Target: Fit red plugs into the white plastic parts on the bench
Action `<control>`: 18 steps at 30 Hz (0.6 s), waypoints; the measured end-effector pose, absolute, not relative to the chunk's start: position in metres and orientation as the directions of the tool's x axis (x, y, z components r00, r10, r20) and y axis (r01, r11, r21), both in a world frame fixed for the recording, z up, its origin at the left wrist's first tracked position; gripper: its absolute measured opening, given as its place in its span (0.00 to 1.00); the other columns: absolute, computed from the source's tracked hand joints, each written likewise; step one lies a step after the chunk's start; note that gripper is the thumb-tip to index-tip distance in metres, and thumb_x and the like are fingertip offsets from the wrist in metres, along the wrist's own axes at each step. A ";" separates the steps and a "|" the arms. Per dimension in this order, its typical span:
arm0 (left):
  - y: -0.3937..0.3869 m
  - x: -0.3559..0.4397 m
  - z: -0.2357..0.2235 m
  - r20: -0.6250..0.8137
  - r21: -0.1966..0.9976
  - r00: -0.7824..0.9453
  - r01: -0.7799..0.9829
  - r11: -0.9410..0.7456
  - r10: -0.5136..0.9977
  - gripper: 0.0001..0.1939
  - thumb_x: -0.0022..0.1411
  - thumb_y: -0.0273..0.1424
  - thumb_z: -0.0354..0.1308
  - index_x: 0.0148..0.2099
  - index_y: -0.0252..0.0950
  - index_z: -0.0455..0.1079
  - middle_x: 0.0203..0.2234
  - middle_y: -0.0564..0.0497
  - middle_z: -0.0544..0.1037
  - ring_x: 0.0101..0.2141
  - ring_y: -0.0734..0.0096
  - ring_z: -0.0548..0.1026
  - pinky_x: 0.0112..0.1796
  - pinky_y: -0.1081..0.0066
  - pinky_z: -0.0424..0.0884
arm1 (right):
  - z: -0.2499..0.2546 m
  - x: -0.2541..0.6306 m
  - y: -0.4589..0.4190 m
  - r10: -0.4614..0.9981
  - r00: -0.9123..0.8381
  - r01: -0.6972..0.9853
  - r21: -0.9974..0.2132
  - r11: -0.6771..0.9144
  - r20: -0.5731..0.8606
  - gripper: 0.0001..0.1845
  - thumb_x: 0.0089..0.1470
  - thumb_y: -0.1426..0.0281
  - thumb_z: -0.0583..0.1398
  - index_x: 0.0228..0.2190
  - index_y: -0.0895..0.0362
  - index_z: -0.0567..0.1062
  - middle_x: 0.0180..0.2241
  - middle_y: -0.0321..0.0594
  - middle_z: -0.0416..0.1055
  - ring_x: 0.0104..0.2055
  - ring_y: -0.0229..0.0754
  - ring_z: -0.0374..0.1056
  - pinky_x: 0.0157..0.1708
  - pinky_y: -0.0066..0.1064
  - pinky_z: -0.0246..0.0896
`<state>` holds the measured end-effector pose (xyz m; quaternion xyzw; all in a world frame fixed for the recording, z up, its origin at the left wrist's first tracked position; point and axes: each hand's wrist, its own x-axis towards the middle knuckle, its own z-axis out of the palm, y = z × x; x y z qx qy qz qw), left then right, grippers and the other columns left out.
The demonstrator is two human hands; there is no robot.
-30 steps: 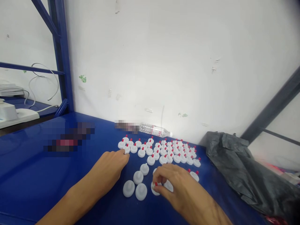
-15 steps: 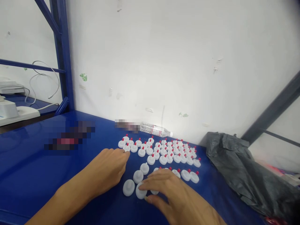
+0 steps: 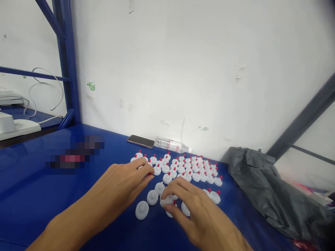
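Observation:
My right hand (image 3: 192, 209) grips a white round cap (image 3: 166, 201) between thumb and fingers, just above the table. My left hand (image 3: 131, 181) is pinched closed beside the red-tipped caps, with a small red tip (image 3: 153, 171) showing at its fingertips. Nearest to the hands lie white caps without red tips, among them one cap (image 3: 142, 210) at the front and another cap (image 3: 152, 197) behind it. Several white caps with red tips (image 3: 196, 176) stand in rows farther back. My right hand hides part of the nearer row.
A phone (image 3: 140, 141) and a clear plastic bottle (image 3: 171, 144) lie along the wall at the back of the blue table (image 3: 112, 146). A dark plastic bag (image 3: 251, 174) rests at the right. A blurred-out patch covers something on the left.
My right hand has lifted a white cap from the table and moved slightly right. My left hand has moved right, and a red tip now shows at its fingers.

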<state>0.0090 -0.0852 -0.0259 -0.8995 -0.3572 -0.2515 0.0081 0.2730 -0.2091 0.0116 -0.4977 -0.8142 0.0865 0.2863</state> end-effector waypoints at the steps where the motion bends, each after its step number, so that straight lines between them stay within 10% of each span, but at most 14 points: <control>1: -0.087 0.009 -0.024 0.471 0.192 0.610 0.634 -0.749 0.637 0.11 0.90 0.34 0.62 0.53 0.49 0.86 0.47 0.53 0.92 0.39 0.59 0.88 0.34 0.65 0.68 | 0.014 0.272 -0.210 0.855 -0.351 0.747 -0.436 0.502 0.383 0.13 0.76 0.75 0.70 0.48 0.43 0.89 0.53 0.31 0.94 0.47 0.44 0.95 0.52 0.30 0.92; 9: -0.097 0.009 -0.021 0.497 0.427 0.674 0.359 -0.830 0.547 0.11 0.92 0.36 0.65 0.56 0.52 0.90 0.40 0.57 0.92 0.35 0.65 0.86 0.39 0.67 0.74 | 0.008 0.271 -0.213 0.809 -0.323 0.734 -0.409 0.542 0.492 0.13 0.77 0.74 0.67 0.54 0.42 0.85 0.51 0.30 0.94 0.53 0.48 0.93 0.61 0.36 0.92; 18: -0.097 0.012 -0.027 0.514 0.389 0.661 0.389 -0.835 0.547 0.10 0.91 0.33 0.67 0.57 0.53 0.91 0.43 0.56 0.92 0.36 0.64 0.87 0.39 0.67 0.76 | 0.007 0.273 -0.211 0.813 -0.289 0.741 -0.419 0.524 0.506 0.11 0.78 0.72 0.69 0.53 0.41 0.83 0.52 0.29 0.94 0.52 0.47 0.94 0.59 0.34 0.92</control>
